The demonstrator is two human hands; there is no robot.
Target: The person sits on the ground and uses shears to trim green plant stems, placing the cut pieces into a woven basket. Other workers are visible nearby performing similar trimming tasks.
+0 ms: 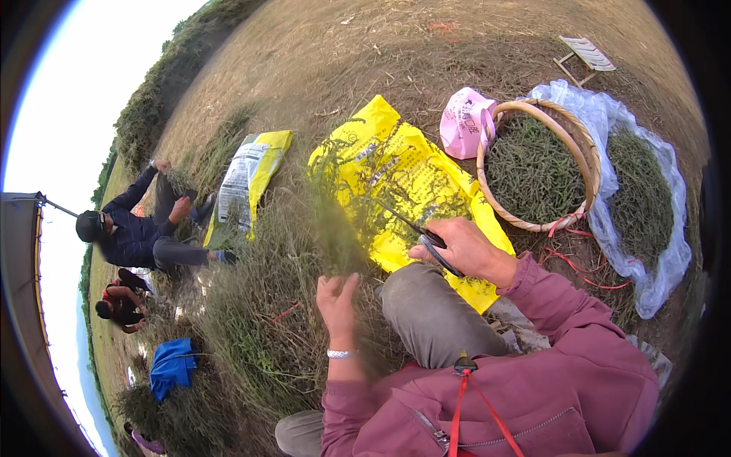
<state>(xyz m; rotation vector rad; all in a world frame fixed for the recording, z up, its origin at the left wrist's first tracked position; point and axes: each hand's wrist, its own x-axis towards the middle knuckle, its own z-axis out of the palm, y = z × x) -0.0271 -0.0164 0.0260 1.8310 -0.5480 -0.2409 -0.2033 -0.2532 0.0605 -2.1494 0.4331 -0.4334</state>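
Observation:
My left hand, with a silver bracelet at the wrist, grips a bunch of leafy green stems that stands up blurred from the fingers. My right hand holds a pair of dark-handled scissors, their narrow blades directed at the stems. The blur hides whether the blades touch them. Beneath the scissors a printed yellow sack lies spread on the ground, with thin cut sprigs scattered over it. A large heap of uncut-looking stalks rises beside my left hand.
Right of the sack, a wicker basket holds green sprigs, with a pink bag against it. More sprigs lie on clear plastic sheeting; red string trails nearby. A low stool stands behind. Other people sit at left.

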